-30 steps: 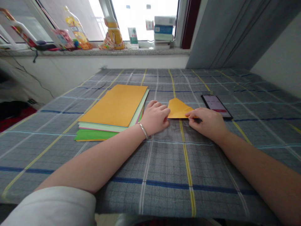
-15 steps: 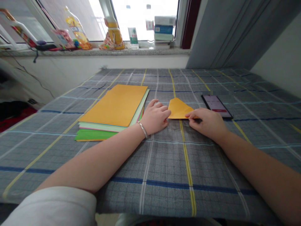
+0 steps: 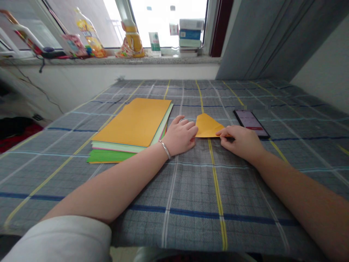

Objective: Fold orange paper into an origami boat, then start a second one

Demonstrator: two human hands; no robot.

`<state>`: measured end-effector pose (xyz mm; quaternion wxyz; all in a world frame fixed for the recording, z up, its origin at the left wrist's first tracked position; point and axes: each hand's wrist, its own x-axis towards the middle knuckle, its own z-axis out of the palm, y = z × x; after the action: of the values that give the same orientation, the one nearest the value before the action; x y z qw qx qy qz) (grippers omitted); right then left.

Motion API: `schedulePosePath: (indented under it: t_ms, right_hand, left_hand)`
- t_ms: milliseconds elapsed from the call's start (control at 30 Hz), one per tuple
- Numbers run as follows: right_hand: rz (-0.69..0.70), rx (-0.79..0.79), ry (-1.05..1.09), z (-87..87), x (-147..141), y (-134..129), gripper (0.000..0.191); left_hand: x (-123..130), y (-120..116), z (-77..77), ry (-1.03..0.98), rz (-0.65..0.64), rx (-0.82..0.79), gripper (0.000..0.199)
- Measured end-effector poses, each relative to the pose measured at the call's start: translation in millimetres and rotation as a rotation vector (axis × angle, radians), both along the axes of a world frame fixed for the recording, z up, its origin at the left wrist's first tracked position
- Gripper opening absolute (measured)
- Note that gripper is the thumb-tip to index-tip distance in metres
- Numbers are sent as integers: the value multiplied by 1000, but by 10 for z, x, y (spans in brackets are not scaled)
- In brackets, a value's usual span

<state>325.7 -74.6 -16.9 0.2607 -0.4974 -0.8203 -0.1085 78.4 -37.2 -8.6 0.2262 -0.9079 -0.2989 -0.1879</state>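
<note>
A folded piece of orange-yellow paper lies on the checked tablecloth, with a blunt top and a wide straight lower edge. At its left corner is my left hand, fingers curled over the paper and a silver bangle at the wrist. My right hand pinches the right corner between thumb and forefinger. Both corners are hidden under the fingers. To the left of my left hand lies a stack of coloured paper, orange on top with pale green, pink and green sheets showing below.
A phone with a lit screen lies just beyond my right hand. On the windowsill at the back stand a juice bottle, a yellow container, a green-and-white tube and stacked boxes. A grey curtain hangs at right.
Almost nothing differs. The right hand and the paper have shifted very slightly to the right; both hands keep their hold on the corners.
</note>
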Motion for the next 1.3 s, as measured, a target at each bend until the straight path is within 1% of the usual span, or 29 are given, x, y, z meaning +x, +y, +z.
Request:
schedulePosePath:
  t_ms: [100,200,267,367,500,667,800,900,1000,1033,1100,1167,1200,1233,1300]
  right_hand:
    - [3,2,-50,25,5,-2,12]
    - [3,0,-188,67,42,7,14]
    - [29,-13,-274,97,91,24,17]
    - [72,-29,-342,121,180,61,20]
    - [100,-99,-310,106,262,104,26]
    - [70,-136,-275,92,340,122,29]
    - [-2,-159,-179,80,423,161,25]
    - [20,-193,-74,36,435,210,22]
    - [24,-280,-6,-24,380,240,29]
    - [1,-315,39,-43,354,244,31]
    - [-37,-365,208,-81,305,246,32]
    - [-37,-382,390,-115,271,247,31]
    - [-26,-386,442,-129,262,248,31]
    - [-16,-392,455,-140,258,251,32]
    - [-14,-394,387,-153,265,263,33]
  left_hand:
    - [-4,13,7,54,-23,49,15]
    - [-21,41,22,83,-19,80,19]
    - [-41,64,27,99,-26,75,19]
    - [-72,95,20,131,-45,31,16]
    - [-94,117,6,175,-38,-58,12]
    - [-148,165,26,241,-17,-148,13]
    - [-220,230,44,268,40,-234,13]
    - [-241,252,55,272,28,-283,14]
    - [-233,248,68,232,59,-296,15]
    - [-230,246,70,204,83,-296,16]
    - [-229,248,68,147,105,-298,17]
    - [-233,256,56,116,71,-320,18]
    - [-234,261,46,111,41,-338,19]
    - [-235,266,36,106,19,-358,19]
    - [-232,270,15,88,11,-384,19]
